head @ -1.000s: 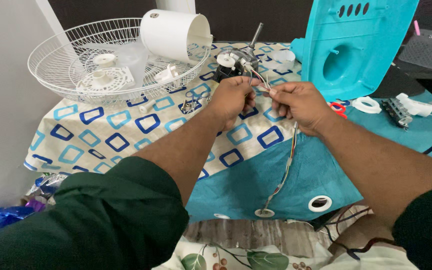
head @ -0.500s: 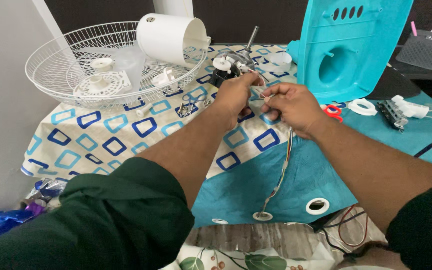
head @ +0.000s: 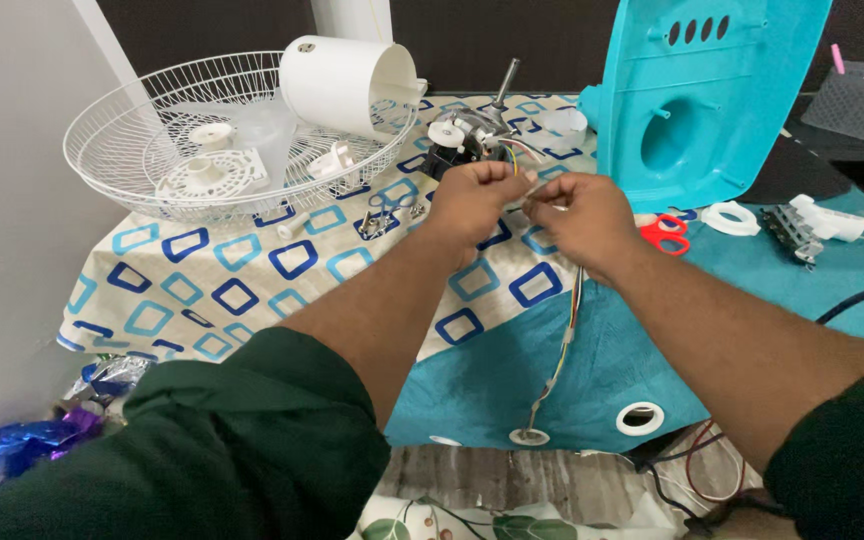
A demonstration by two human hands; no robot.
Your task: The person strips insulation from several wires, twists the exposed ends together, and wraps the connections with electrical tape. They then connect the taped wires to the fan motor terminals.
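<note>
A: Where are the hands, and what do they hold?

B: Both meet just above the middle of the view. The left hand has its fingers pinched together on a bundle of thin coloured wires. The right hand sits just beside it at 3 o'clock, fingers also closed on the same wires, the two hands nearly touching

A: And where do the wires go?

B: From the hands they hang toward 6 o'clock, over the table edge, and end in a small ring-shaped fitting. Toward 12 o'clock, thin leads run to a fan motor with a metal shaft pointing up, standing on the patterned cloth

A: What surrounds them?

B: At 10 o'clock of the hands lies a white wire fan guard, holding white plastic parts and a white cylindrical housing tipped on its side. At 2 o'clock a turquoise plastic fan casing stands upright. Red-handled scissors lie at 3 o'clock, just beside the right hand. Further at 3 o'clock are a white plastic ring and a switch block on a turquoise cloth. Both arms wear dark green sleeves
</note>
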